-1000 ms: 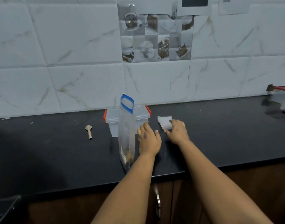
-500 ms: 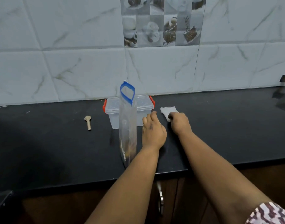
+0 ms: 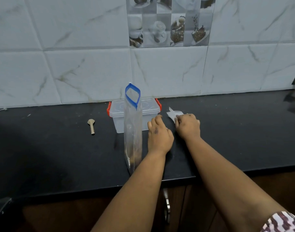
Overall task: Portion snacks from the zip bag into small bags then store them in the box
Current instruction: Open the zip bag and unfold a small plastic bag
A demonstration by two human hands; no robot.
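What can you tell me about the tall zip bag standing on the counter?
The zip bag is tall, narrow, clear plastic with a blue zip strip at its mouth, which gapes open. It stands upright on the black counter, in front of the lidded clear box. Brownish contents show low inside. The left hand is just beside it; contact is unclear.

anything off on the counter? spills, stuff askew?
No spill. Only small white specks lie on the black counter near the wall at far left. The zip bag stands upright and open, the box is lidded behind it, and the right hand has lifted a corner of the small bags.
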